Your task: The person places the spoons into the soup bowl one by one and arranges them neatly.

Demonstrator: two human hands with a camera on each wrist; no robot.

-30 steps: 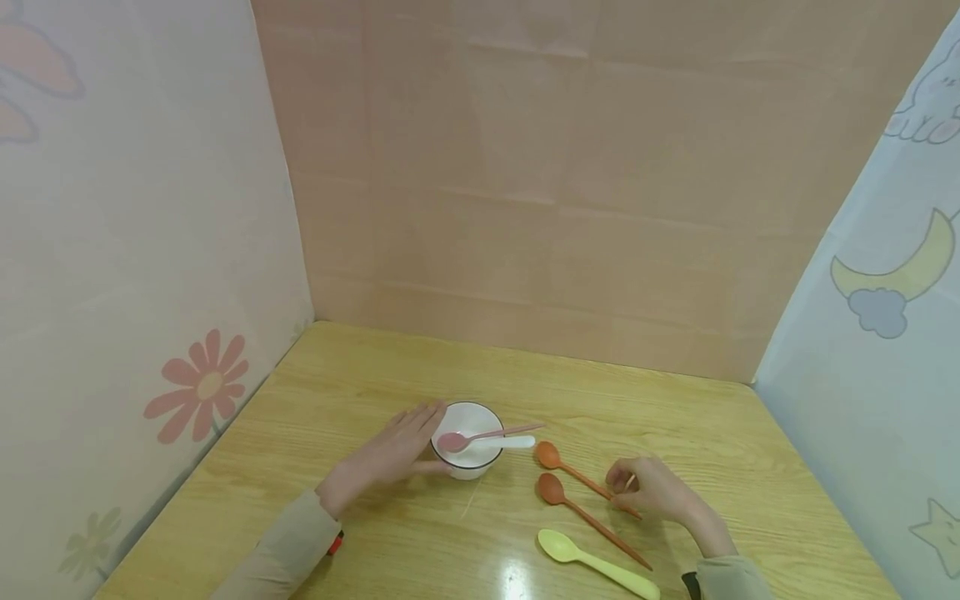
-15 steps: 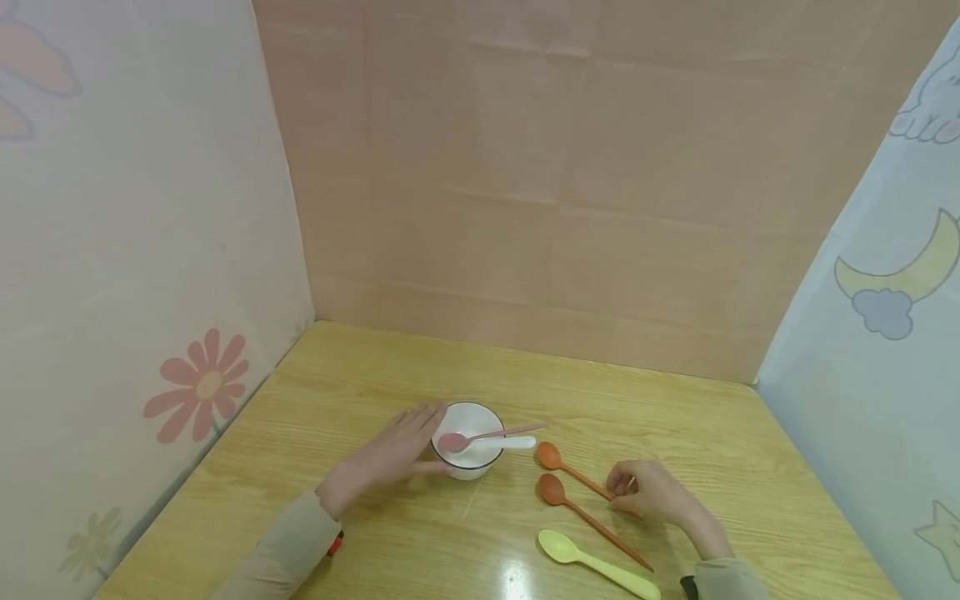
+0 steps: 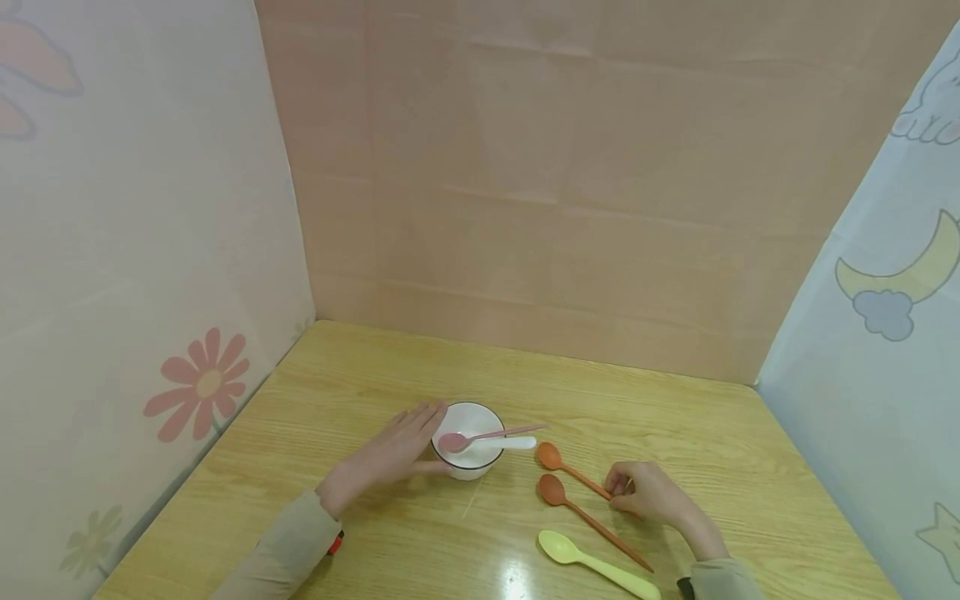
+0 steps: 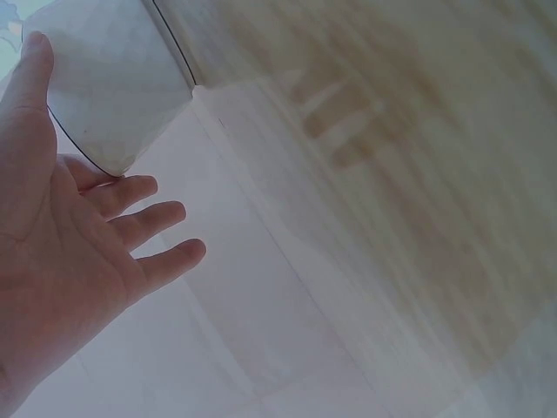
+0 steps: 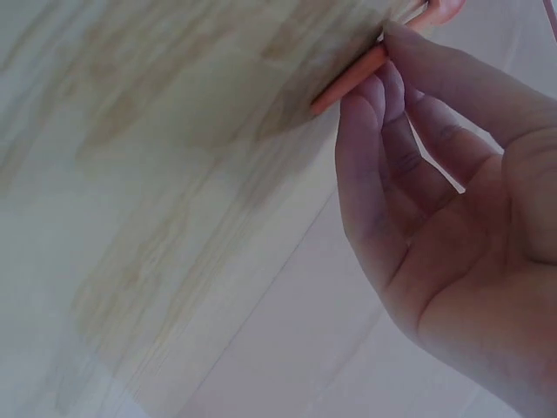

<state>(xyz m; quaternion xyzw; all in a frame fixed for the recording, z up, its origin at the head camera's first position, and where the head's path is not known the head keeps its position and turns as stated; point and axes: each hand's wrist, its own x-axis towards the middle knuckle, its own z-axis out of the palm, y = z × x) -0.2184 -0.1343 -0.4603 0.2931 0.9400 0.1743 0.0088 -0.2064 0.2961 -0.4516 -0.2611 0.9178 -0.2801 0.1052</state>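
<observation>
My left hand (image 3: 401,446) cups the left side of a white bowl (image 3: 467,473) with a dark rim. In the left wrist view, the thumb and forefinger lie on either side of the bowl (image 4: 113,78), the other fingers spread away. A pink spoon (image 3: 453,442) and a white spoon (image 3: 513,442) rest in the bowl, handles over its right rim. My right hand (image 3: 654,493) pinches the handle end of an orange spoon (image 3: 550,455), which lies slanted on the table. The right wrist view shows that orange handle (image 5: 352,78) between thumb and fingertips.
A darker orange spoon (image 3: 552,489) lies just in front of the pinched one. Nearer the front edge is a yellow spoon (image 3: 558,546). The wooden table (image 3: 390,358) meets a plain backdrop (image 3: 480,208) behind and patterned cloth on both sides.
Almost nothing differs. The right hand has shifted very slightly downward at the orange spoon's handle, while the left hand and the bowl stay put.
</observation>
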